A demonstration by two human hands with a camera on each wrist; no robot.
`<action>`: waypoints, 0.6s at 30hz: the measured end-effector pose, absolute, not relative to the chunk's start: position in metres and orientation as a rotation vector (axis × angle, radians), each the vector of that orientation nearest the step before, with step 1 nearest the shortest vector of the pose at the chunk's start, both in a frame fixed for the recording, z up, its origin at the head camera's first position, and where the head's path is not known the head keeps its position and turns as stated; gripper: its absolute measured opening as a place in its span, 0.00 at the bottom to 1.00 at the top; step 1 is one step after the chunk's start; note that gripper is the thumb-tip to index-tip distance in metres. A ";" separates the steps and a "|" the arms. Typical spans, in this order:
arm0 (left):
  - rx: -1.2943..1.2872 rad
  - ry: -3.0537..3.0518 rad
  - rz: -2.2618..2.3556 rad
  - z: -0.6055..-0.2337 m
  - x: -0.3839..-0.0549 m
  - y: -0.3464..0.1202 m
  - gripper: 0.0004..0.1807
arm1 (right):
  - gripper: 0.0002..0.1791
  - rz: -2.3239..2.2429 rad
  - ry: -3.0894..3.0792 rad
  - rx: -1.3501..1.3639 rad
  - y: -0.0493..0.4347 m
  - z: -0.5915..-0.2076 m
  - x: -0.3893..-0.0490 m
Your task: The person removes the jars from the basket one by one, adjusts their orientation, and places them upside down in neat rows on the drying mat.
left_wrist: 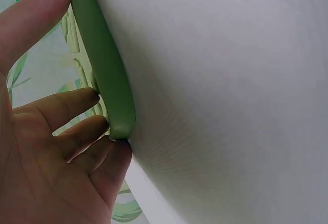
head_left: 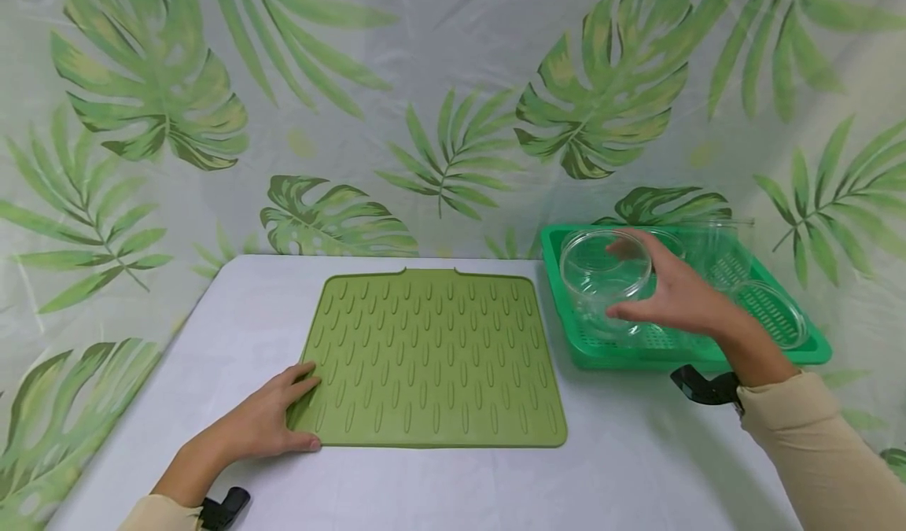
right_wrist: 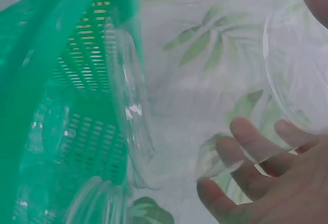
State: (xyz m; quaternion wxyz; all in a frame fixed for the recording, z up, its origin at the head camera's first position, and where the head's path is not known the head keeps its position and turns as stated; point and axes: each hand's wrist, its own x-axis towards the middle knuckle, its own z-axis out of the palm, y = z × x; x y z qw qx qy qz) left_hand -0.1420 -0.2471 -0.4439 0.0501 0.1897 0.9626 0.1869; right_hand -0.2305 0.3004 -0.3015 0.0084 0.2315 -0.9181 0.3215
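Note:
My right hand [head_left: 675, 291] holds a clear, wide-mouthed jar [head_left: 603, 267] over the left part of a green basket [head_left: 572, 334]. In the right wrist view the jar [right_wrist: 205, 80] lies between the thumb and the fingers [right_wrist: 251, 147], and the basket wall is behind its base. My left hand [head_left: 265, 417] rests at the near left corner of a green ridged mat [head_left: 432, 358]. Its thumb touches the mat's front edge and its fingertips the left edge; the left wrist view shows relaxed fingers [left_wrist: 72, 108] against the mat's rim [left_wrist: 110, 70].
Inside the basket stand more clear containers, among them a tall one [head_left: 718, 252] at the back and a round one [head_left: 771, 315] at the right. A white-covered table [head_left: 439, 488] lies under everything. Behind it hangs a leaf-patterned cloth [head_left: 460, 51].

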 end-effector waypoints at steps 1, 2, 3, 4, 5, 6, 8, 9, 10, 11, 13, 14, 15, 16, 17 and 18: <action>0.575 2.931 0.567 -0.444 -0.142 -0.247 0.52 | 0.57 0.998 -2.868 0.717 0.299 -0.300 -0.231; 0.568 2.932 0.567 -0.444 -0.142 -0.248 0.52 | 0.57 0.997 -2.871 0.703 0.298 -0.298 -0.232; 0.566 2.933 0.565 -0.444 -0.142 -0.248 0.53 | 0.58 0.996 -2.873 0.694 0.297 -0.297 -0.233; 0.562 2.934 0.563 -0.444 -0.143 -0.248 0.53 | 0.58 0.995 -2.877 0.683 0.296 -0.296 -0.234; 0.560 2.934 0.563 -0.444 -0.143 -0.249 0.53 | 0.58 0.990 -2.881 0.676 0.294 -0.295 -0.235; 0.552 2.935 0.563 -0.444 -0.143 -0.249 0.53 | 0.59 0.987 -2.886 0.665 0.293 -0.294 -0.235; 0.547 2.934 0.564 -0.443 -0.143 -0.249 0.53 | 0.59 0.984 -2.892 0.649 0.289 -0.293 -0.237; 0.552 2.934 0.563 -0.443 -0.143 -0.250 0.53 | 0.59 0.982 -2.892 0.647 0.288 -0.293 -0.237; 0.548 2.933 0.566 -0.442 -0.143 -0.250 0.53 | 0.58 0.984 -2.892 0.642 0.286 -0.293 -0.238; 0.542 2.931 0.565 -0.442 -0.142 -0.250 0.53 | 0.58 0.986 -2.886 0.642 0.285 -0.292 -0.238; 0.540 2.931 0.566 -0.442 -0.143 -0.250 0.53 | 0.58 1.004 -2.872 0.639 0.282 -0.291 -0.240; 0.542 2.933 0.571 -0.442 -0.143 -0.250 0.53 | 0.58 1.011 -2.864 0.642 0.280 -0.291 -0.241; 0.541 2.932 0.574 -0.442 -0.142 -0.250 0.53 | 0.57 1.019 -2.859 0.643 0.279 -0.290 -0.242; 0.539 2.928 0.577 -0.443 -0.142 -0.250 0.53 | 0.58 1.023 -2.859 0.642 0.279 -0.289 -0.242; 0.543 2.927 0.580 -0.444 -0.142 -0.250 0.52 | 0.58 1.026 -2.853 0.645 0.278 -0.289 -0.242; 0.553 2.927 0.582 -0.444 -0.142 -0.250 0.52 | 0.58 1.028 -2.853 0.643 0.277 -0.288 -0.242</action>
